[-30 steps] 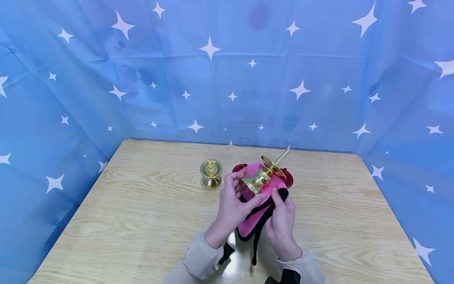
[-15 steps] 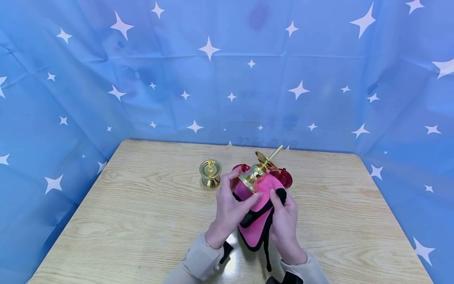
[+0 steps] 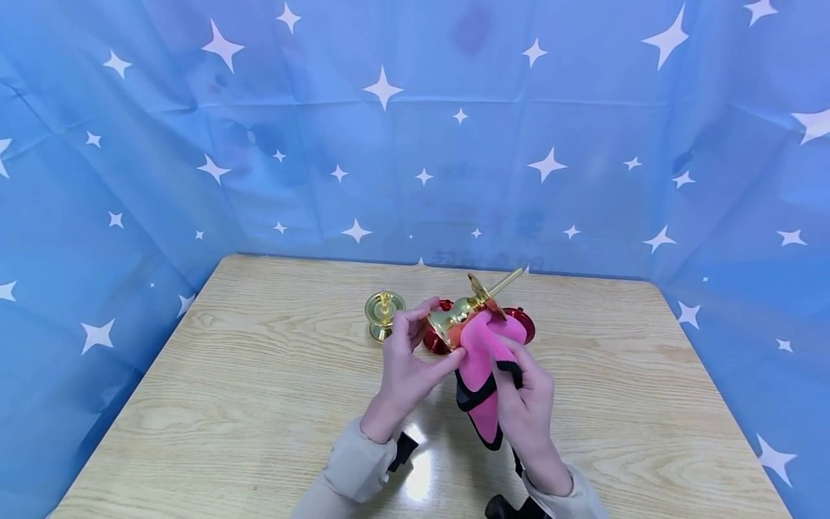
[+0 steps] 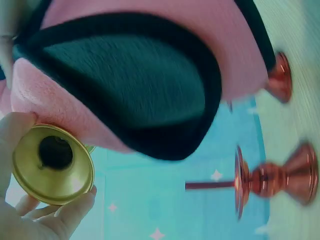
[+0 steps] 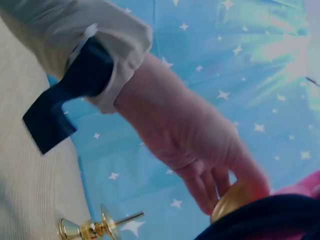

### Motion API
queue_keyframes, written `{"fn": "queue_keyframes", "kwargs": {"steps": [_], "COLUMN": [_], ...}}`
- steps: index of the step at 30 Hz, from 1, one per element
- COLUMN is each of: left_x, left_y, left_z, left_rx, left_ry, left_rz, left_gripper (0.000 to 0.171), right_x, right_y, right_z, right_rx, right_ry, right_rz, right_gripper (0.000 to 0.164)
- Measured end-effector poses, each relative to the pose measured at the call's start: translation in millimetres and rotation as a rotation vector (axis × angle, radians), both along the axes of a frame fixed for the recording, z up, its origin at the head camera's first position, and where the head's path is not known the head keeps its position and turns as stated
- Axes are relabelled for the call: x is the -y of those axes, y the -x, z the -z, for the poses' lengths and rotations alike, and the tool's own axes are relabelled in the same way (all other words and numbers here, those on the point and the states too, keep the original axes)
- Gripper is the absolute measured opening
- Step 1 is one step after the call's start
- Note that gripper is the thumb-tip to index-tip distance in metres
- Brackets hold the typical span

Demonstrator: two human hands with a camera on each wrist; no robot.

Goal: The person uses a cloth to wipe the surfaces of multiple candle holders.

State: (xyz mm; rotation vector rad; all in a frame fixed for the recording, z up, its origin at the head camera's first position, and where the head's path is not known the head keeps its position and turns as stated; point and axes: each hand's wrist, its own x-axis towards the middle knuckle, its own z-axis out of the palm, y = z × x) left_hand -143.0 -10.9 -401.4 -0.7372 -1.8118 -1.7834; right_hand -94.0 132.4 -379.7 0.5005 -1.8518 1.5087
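My left hand [image 3: 408, 367] grips a gold candlestick [image 3: 459, 311] by the rim of its flared base, tilting it so the spike points up and right. The hollow underside of that base [image 4: 75, 185] faces the left wrist camera. A pink cloth [image 3: 478, 353] with black edging is pinched in my right hand [image 3: 528, 404] and lies against the candlestick's body, its lower end hanging down. In the right wrist view the cloth's black edge [image 5: 270, 215] covers most of the held candlestick.
A second gold candlestick [image 3: 385, 311] stands on the wooden table [image 3: 259, 389], left of my hands. Two red candlesticks, a left one [image 3: 436, 342] and a right one [image 3: 528, 321], stand partly hidden behind the cloth and held candlestick. A blue star-patterned curtain [image 3: 311, 144] surrounds the table.
The candlestick and left hand have shifted slightly left and tipped further over. The right hand has bunched the cloth up against the candlestick, uncovering more of the left red candlestick.
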Motion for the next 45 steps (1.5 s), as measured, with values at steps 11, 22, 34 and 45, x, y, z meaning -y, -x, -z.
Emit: {"fn": "queue_keyframes", "kwargs": {"steps": [11, 22, 34, 45], "left_x": [3.6, 7.3, 11.8, 6.2], "left_y": [-6.2, -7.6, -9.2, -10.5], "left_z": [-5.3, -6.2, -2.2, -0.9], "left_rx": [0.415, 0.668, 0.804, 0.878], "left_ry": [-0.388, -0.419, -0.531, -0.639], "left_rz": [0.268, 0.331, 0.696, 0.695], "left_gripper": [0.051, 0.044, 0.06, 0.055], "right_x": [6.6, 4.2, -2.1, -5.1], "right_y": [0.7, 12.5, 28.2, 35.3], "right_z": [13.3, 16.4, 10.9, 15.2], "right_rx": [-0.003, 0.115, 0.494, 0.591], "right_ry": [0.054, 0.039, 0.494, 0.628], "right_rz": [0.022, 0.095, -0.147, -0.333], "right_gripper": [0.025, 0.022, 0.025, 0.029]}}
